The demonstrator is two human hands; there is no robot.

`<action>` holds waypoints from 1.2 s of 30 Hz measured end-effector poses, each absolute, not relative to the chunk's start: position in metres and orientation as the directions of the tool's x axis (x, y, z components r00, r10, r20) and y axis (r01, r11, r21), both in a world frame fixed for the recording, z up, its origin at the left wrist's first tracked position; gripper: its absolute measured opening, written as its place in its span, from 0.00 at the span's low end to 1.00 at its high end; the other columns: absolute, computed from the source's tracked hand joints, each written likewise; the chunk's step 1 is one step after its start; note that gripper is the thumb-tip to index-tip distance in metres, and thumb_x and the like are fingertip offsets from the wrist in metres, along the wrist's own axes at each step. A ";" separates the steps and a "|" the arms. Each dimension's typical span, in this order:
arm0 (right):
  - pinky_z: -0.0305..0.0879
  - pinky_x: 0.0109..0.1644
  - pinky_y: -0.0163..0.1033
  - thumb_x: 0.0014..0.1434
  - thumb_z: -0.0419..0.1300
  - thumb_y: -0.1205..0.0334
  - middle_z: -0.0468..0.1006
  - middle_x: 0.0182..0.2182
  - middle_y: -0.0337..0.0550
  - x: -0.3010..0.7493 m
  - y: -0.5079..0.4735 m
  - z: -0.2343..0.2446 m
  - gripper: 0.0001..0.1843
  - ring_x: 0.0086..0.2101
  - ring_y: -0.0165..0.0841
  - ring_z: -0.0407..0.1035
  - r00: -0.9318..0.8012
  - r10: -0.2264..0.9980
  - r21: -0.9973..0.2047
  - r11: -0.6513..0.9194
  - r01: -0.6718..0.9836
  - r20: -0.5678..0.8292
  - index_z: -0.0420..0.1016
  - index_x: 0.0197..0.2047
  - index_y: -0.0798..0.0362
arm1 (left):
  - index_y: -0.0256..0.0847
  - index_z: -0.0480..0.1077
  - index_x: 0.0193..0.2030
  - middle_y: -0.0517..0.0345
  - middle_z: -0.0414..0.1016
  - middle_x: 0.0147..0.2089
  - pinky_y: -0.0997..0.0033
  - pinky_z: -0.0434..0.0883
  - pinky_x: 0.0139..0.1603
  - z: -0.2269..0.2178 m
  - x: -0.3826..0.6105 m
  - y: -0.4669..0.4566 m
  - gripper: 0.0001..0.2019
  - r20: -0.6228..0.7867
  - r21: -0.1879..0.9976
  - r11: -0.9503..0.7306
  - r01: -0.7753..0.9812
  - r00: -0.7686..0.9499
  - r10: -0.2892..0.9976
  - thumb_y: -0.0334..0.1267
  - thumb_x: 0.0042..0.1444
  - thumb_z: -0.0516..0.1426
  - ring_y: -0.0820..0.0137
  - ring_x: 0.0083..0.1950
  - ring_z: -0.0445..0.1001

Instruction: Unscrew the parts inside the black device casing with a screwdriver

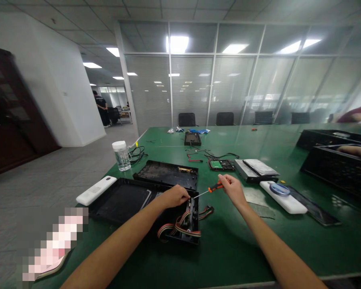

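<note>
A black opened device case [123, 200] lies on the green table [228, 249] in front of me, with a bundle of striped ribbon wires [176, 228] hanging from its right end. My left hand [176, 196] is closed in a pinch at the case's right edge, on something I cannot make out. My right hand [233, 188] grips an orange-handled screwdriver [213, 187]. Its thin shaft points left, its tip close to my left fingers.
A second black cover [167, 173] lies just behind the case. Round about are white bars [95, 190] [284, 198], a clear jar [121, 155], a green circuit board [218, 164], a grey drive [254, 168] and black crates [337, 166] at right, where another person's arm shows.
</note>
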State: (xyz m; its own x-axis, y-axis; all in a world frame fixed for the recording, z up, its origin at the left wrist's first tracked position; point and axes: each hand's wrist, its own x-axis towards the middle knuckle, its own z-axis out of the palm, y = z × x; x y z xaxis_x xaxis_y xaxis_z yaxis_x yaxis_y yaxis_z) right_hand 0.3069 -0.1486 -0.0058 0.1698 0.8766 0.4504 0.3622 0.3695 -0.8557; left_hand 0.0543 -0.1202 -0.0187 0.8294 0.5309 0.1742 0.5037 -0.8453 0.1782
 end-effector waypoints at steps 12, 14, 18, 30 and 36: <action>0.54 0.24 0.32 0.59 0.45 0.48 0.64 0.17 0.34 0.290 -0.157 -0.018 0.18 0.20 0.29 0.59 0.194 0.788 -0.746 0.427 0.511 0.584 0.66 0.31 0.53 | 0.35 0.71 0.39 0.53 0.74 0.37 0.73 0.65 0.42 -0.017 0.057 -0.124 0.08 0.181 0.221 -0.806 0.549 0.789 0.587 0.30 0.54 0.53 0.69 0.39 0.70; 0.54 0.26 0.32 0.59 0.45 0.49 0.65 0.19 0.35 0.287 -0.157 -0.019 0.17 0.21 0.29 0.60 0.160 0.794 -0.729 0.432 0.531 0.587 0.66 0.32 0.53 | 0.35 0.72 0.38 0.53 0.74 0.37 0.74 0.65 0.42 -0.019 0.057 -0.122 0.08 0.179 0.220 -0.806 0.550 0.789 0.587 0.29 0.53 0.53 0.69 0.39 0.71; 0.55 0.29 0.32 0.60 0.46 0.50 0.66 0.21 0.36 0.284 -0.157 -0.021 0.16 0.23 0.29 0.61 0.100 0.783 -0.671 0.452 0.587 0.614 0.65 0.32 0.53 | 0.35 0.72 0.37 0.54 0.75 0.36 0.75 0.65 0.40 -0.021 0.057 -0.120 0.08 0.189 0.248 -0.794 0.554 0.777 0.601 0.28 0.52 0.54 0.70 0.37 0.71; 0.52 0.30 0.34 0.60 0.41 0.45 0.73 0.23 0.44 0.263 -0.178 0.040 0.25 0.26 0.33 0.67 -0.241 0.802 -0.098 0.347 0.933 0.546 0.68 0.27 0.54 | 0.36 0.73 0.35 0.57 0.75 0.33 0.79 0.64 0.37 -0.021 0.059 -0.119 0.08 0.166 0.326 -0.756 0.567 0.753 0.636 0.26 0.49 0.54 0.72 0.34 0.72; 0.55 0.33 0.36 0.62 0.39 0.53 0.77 0.32 0.48 0.229 -0.185 0.098 0.20 0.32 0.37 0.70 -0.411 0.885 0.051 0.410 0.910 0.219 0.66 0.46 0.54 | 0.36 0.73 0.31 0.58 0.75 0.30 0.79 0.63 0.35 -0.021 0.059 -0.119 0.06 0.158 0.300 -0.742 0.600 0.736 0.659 0.26 0.48 0.55 0.73 0.32 0.71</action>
